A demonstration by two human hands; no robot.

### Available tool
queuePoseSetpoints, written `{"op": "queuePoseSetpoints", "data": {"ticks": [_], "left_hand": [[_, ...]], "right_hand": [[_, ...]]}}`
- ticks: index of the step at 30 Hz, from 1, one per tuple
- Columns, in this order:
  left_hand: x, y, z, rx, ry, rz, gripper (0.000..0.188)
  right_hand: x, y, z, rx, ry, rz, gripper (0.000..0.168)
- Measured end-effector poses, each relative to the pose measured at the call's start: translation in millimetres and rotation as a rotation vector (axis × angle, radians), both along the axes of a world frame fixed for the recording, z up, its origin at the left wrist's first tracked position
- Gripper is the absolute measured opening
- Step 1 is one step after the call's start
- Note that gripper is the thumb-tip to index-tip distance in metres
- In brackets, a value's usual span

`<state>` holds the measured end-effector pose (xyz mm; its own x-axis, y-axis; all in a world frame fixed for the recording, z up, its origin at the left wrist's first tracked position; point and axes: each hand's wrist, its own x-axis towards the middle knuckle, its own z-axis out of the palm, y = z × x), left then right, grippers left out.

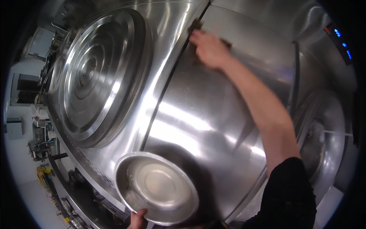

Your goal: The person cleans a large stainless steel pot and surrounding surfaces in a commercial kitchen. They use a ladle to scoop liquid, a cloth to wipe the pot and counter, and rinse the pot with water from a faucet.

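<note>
My left hand point(139, 219) grips the near rim of a stainless steel bowl point(158, 180), thumb over the inside. The bowl is tilted towards me, and a small green scrap clings to its inner wall. My right arm reaches far across a flat stainless steel panel point(197, 106). At the panel's upper left my right hand point(211, 50) presses a dark brown rag or scouring pad point(196, 25) against the metal, beside the dark seam. Blur hides what exactly the pad is, and the fingers cover its middle.
Left of the seam, a large round stainless steel lid point(94, 74) lies on the steel top. A control panel point(338, 41) with lit blue digits is at the upper right. Below it stands a big round steel vessel or lid point(320, 137). Black cooking equipment point(88, 197) fills the lower left.
</note>
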<state>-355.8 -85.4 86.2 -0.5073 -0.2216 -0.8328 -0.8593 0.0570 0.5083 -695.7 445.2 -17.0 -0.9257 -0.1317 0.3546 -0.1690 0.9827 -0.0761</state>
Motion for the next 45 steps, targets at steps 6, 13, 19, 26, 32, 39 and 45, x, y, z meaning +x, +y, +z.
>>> {"op": "queuePoseSetpoints", "data": {"ticks": [6,13,19,26,32,39,45], "left_hand": [[15,-19,-17,0.299,0.121,0.103,0.049],[14,-27,-22,0.28,0.089,0.068,0.046],[12,-23,-22,0.223,0.078,0.054,0.053],[13,-17,-18,0.233,0.118,0.085,0.058],[11,-21,-16,0.142,0.109,0.064,0.051],[19,-31,3,0.279,0.143,0.046,0.055],[38,-40,23,0.256,0.086,0.15,0.056]], "right_hand": [[238,-159,18,-0.181,-0.106,0.265,0.051],[515,-242,68,-0.272,-0.683,0.202,0.056],[447,-149,28,0.008,-0.434,-0.21,0.048],[162,13,11,-0.116,-0.054,-0.631,0.049],[268,-148,17,-0.115,-0.183,-0.112,0.064],[379,-84,38,0.255,-0.388,-0.109,0.054],[166,-32,17,-0.212,-0.139,-0.542,0.045]]}}
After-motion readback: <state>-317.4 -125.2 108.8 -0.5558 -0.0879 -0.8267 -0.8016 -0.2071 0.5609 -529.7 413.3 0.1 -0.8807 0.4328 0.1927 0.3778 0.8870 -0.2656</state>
